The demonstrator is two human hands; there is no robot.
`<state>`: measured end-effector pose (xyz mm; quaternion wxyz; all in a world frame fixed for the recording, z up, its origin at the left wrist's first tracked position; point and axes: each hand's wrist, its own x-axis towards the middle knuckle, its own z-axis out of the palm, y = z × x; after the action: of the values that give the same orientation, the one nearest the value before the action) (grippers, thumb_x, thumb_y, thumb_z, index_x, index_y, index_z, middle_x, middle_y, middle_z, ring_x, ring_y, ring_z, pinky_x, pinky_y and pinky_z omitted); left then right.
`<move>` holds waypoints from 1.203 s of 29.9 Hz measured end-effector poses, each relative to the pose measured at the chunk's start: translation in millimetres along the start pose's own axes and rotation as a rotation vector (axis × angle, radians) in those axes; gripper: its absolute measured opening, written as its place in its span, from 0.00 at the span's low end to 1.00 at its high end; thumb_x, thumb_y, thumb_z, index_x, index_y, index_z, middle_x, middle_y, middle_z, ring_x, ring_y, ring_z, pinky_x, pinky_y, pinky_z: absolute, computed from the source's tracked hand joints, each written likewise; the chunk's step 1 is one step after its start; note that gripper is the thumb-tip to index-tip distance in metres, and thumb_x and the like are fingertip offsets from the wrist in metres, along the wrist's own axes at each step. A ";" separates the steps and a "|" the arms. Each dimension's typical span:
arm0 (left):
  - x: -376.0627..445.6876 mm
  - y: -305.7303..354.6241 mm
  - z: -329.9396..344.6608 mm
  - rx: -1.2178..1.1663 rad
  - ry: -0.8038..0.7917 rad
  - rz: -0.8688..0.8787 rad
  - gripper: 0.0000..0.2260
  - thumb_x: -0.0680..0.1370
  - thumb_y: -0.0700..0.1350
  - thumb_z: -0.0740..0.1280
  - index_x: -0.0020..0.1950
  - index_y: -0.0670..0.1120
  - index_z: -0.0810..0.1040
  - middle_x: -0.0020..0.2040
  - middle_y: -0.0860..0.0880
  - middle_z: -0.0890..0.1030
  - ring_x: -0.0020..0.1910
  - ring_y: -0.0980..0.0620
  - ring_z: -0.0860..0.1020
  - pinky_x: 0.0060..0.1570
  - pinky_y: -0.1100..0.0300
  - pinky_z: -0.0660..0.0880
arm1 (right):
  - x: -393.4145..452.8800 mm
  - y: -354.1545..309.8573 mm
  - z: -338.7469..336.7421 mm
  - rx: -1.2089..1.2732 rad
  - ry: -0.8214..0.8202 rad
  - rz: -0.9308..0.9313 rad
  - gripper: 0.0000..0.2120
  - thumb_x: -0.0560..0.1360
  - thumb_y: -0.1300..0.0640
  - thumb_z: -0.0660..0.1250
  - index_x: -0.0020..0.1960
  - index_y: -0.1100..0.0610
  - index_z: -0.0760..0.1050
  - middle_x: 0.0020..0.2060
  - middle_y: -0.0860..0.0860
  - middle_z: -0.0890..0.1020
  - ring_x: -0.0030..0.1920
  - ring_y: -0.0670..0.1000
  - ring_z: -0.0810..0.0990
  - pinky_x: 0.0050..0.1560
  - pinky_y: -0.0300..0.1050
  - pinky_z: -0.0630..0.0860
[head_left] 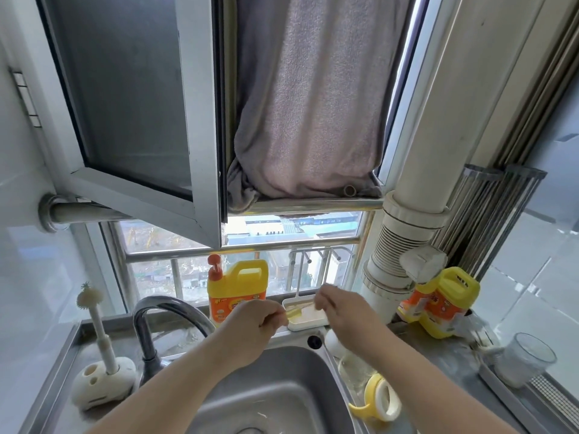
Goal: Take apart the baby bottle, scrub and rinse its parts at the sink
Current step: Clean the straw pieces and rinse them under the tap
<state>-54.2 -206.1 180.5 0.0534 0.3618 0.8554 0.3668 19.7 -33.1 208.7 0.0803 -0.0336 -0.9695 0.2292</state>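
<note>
My left hand (pixel 253 327) pinches a small yellow piece (pixel 293 314) above the back rim of the sink (pixel 282 380). My right hand (pixel 343 311) pinches the far end of a thin pale stick (pixel 302 306) that runs to the yellow piece; I cannot tell whether it is a straw or a thin brush. Both hands hover over a white tray (pixel 310 324) on the ledge. Right of the sink lie the clear baby bottle body (pixel 354 369), a white rounded part (pixel 332 341) and the yellow handle ring (pixel 380 402).
The faucet (pixel 163 311) curves over the sink at left. A white bottle brush (pixel 94 336) stands in its holder at far left. Yellow detergent jugs stand behind the sink (pixel 236 289) and at right (pixel 438 305). A glass (pixel 523 358) sits far right. An open window sash hangs overhead.
</note>
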 end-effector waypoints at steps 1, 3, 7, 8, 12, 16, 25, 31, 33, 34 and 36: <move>-0.3 -0.3 -0.6 -0.007 0.000 -0.006 0.10 0.81 0.43 0.60 0.48 0.44 0.80 0.39 0.52 0.77 0.36 0.58 0.71 0.37 0.70 0.66 | 1.2 3.7 -1.1 0.031 0.033 0.024 0.10 0.81 0.56 0.52 0.44 0.51 0.68 0.35 0.45 0.74 0.37 0.46 0.71 0.40 0.42 0.68; -0.6 0.1 -1.5 -0.007 0.004 -0.007 0.09 0.81 0.43 0.60 0.47 0.45 0.79 0.38 0.52 0.76 0.35 0.59 0.70 0.37 0.70 0.66 | 0.5 1.3 0.8 0.035 0.017 0.005 0.10 0.81 0.56 0.54 0.42 0.51 0.68 0.33 0.43 0.72 0.34 0.41 0.69 0.36 0.36 0.65; 0.8 0.8 -0.5 -0.020 0.007 -0.005 0.09 0.80 0.43 0.60 0.46 0.46 0.80 0.36 0.54 0.76 0.34 0.59 0.70 0.37 0.70 0.67 | 1.4 -0.7 2.9 0.105 0.054 0.034 0.12 0.81 0.56 0.55 0.39 0.50 0.68 0.31 0.45 0.72 0.31 0.42 0.67 0.32 0.35 0.62; 1.1 0.0 -0.6 -0.023 0.008 -0.010 0.09 0.80 0.43 0.60 0.46 0.46 0.80 0.36 0.55 0.76 0.35 0.60 0.71 0.37 0.70 0.67 | 2.5 1.2 1.5 0.139 0.084 0.054 0.12 0.80 0.56 0.55 0.38 0.50 0.68 0.30 0.46 0.72 0.30 0.43 0.67 0.32 0.35 0.62; 1.5 -0.6 -0.4 -0.005 -0.002 -0.012 0.09 0.80 0.42 0.60 0.42 0.50 0.77 0.32 0.56 0.72 0.30 0.60 0.68 0.34 0.69 0.65 | -1.4 -4.8 6.3 0.109 0.012 0.000 0.14 0.80 0.56 0.57 0.36 0.48 0.66 0.29 0.44 0.70 0.31 0.41 0.67 0.33 0.34 0.63; 2.8 2.6 -2.0 0.003 0.005 -0.019 0.11 0.80 0.42 0.61 0.39 0.52 0.74 0.31 0.58 0.72 0.29 0.62 0.69 0.33 0.71 0.65 | -0.6 1.0 2.1 0.214 0.108 0.070 0.13 0.80 0.56 0.56 0.37 0.51 0.69 0.28 0.46 0.70 0.29 0.44 0.66 0.30 0.34 0.62; 5.6 4.8 2.1 -0.032 0.014 -0.027 0.11 0.80 0.41 0.61 0.39 0.50 0.77 0.29 0.56 0.70 0.27 0.60 0.66 0.30 0.69 0.63 | -1.2 -0.2 -0.4 0.221 0.003 0.048 0.14 0.80 0.56 0.58 0.35 0.49 0.69 0.32 0.46 0.73 0.31 0.42 0.68 0.32 0.32 0.64; 6.5 10.3 5.5 -0.043 0.016 -0.007 0.11 0.81 0.44 0.59 0.40 0.48 0.74 0.29 0.56 0.68 0.27 0.60 0.65 0.31 0.67 0.62 | 1.9 2.1 -6.5 0.209 0.019 0.031 0.14 0.80 0.55 0.58 0.35 0.50 0.69 0.29 0.46 0.72 0.27 0.41 0.67 0.31 0.32 0.65; 7.7 8.7 6.6 -0.048 -0.007 -0.050 0.14 0.82 0.46 0.56 0.37 0.48 0.72 0.30 0.55 0.69 0.28 0.59 0.65 0.31 0.67 0.62 | 2.5 1.9 -5.9 0.181 0.021 0.028 0.14 0.80 0.54 0.58 0.35 0.51 0.70 0.29 0.46 0.72 0.27 0.42 0.67 0.31 0.33 0.65; 8.0 7.7 7.2 -0.075 -0.024 -0.081 0.15 0.82 0.46 0.56 0.37 0.48 0.72 0.30 0.55 0.69 0.28 0.60 0.65 0.30 0.68 0.62 | 3.3 3.8 -7.8 0.184 0.048 0.041 0.14 0.80 0.54 0.58 0.36 0.51 0.70 0.29 0.46 0.72 0.28 0.42 0.67 0.30 0.33 0.64; 8.5 7.9 9.3 -0.131 -0.059 -0.113 0.15 0.81 0.43 0.58 0.35 0.51 0.73 0.31 0.56 0.71 0.29 0.59 0.67 0.32 0.66 0.64 | 3.1 7.4 -10.4 0.178 0.058 0.018 0.13 0.80 0.54 0.58 0.37 0.52 0.71 0.29 0.45 0.72 0.29 0.43 0.67 0.32 0.34 0.64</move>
<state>-52.5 -191.3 180.5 0.1227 0.3192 0.8467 0.4077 18.6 -21.6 215.0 0.1089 -0.0414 -0.9423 0.3138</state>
